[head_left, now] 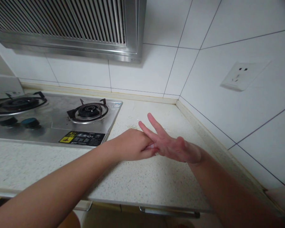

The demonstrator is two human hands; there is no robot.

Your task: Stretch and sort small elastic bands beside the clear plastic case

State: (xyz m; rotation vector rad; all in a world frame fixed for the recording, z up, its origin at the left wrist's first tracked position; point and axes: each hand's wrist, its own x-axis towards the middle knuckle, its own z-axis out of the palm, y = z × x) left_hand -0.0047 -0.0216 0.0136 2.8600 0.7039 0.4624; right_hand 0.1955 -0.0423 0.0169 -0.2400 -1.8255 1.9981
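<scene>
Over the speckled white counter, my two hands meet in the middle of the head view. My left hand is closed around some fingers of my right hand. The right palm is turned up, and two of its fingers stretch out apart toward the wall. Its other fingers are partly hidden inside the left hand's grip. A small pale spot shows between the left fingers; whether it is a fingernail or something held, I cannot make out. Wet-looking marks lie on the counter just beyond the hands.
To the left, a steel gas stove is set into the counter, with a near burner and control knobs. A range hood hangs above it. White tiled walls meet at the right, where a socket is mounted. Below runs a drawer handle.
</scene>
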